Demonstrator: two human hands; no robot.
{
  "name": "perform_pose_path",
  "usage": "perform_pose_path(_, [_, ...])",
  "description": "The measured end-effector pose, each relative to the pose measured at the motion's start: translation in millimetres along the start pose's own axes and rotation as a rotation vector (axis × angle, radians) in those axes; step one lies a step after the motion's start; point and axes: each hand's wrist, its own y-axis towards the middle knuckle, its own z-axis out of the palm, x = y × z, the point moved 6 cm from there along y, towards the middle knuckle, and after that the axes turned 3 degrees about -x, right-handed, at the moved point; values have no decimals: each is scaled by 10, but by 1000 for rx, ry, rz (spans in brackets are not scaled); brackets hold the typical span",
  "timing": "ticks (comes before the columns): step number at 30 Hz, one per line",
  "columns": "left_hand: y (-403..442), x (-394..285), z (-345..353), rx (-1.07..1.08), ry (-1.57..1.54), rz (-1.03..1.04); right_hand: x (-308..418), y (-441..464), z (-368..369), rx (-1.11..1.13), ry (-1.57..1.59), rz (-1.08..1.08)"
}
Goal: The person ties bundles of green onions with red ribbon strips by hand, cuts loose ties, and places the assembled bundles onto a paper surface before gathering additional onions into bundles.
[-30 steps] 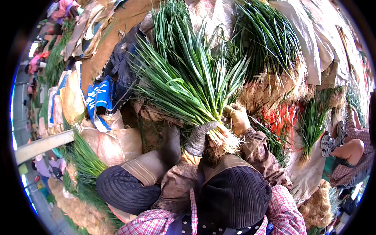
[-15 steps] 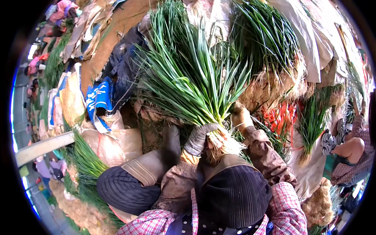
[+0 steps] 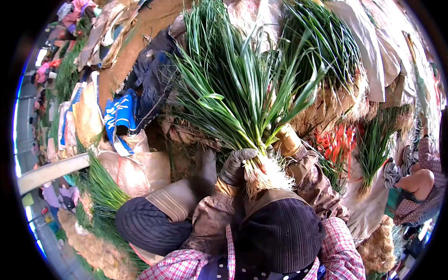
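Observation:
A bunch of long flat-leaved green plants (image 3: 252, 109), much like green garlic, fans out upward in front of my lap. Its pale stems end in a clump of whitish stringy roots (image 3: 270, 175) pointing toward me. My left hand (image 3: 234, 166), in a grey glove, is closed around the stem bases from the left. My right hand (image 3: 286, 141), in a tan glove, is closed at the right side of the stems, a little higher up. Leaves partly cover its fingers.
Another heap of rooted plants (image 3: 326, 51) lies at the upper right. Red ties (image 3: 335, 140) and a smaller bunch (image 3: 373, 149) lie to the right. A blue printed bag (image 3: 120, 114) lies left. A person's bare leg (image 3: 415, 182) shows at far right.
My right hand has moved up and inward against the stems. My left fingers have shifted on the bunch, whose leaves spread further right, and the roots show more fully.

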Motion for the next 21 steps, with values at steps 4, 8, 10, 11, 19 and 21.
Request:
perform_pose_path(4, [-15, -32, 45, 25, -3, 30, -47, 11, -12, 238, 117, 100])
perform_pose_path(8, [15, 5, 75, 52, -28, 0, -43, 96, -215, -14, -358, 48])
perform_pose_path(10, [41, 40, 38, 26, -58, -7, -82, 110, -225, -2, -478, 51])
perform_pose_path(11, [62, 54, -12, 20, -35, -6, -175, 135, -337, 15, -455, 128])
perform_pose_path(19, [141, 145, -163, -6, -42, -27, -284, 144, -451, -459, -630, -67])
perform_pose_path(21, [165, 228, -332, 87, -32, -129, -203, 177, -668, -544, -1191, -410])
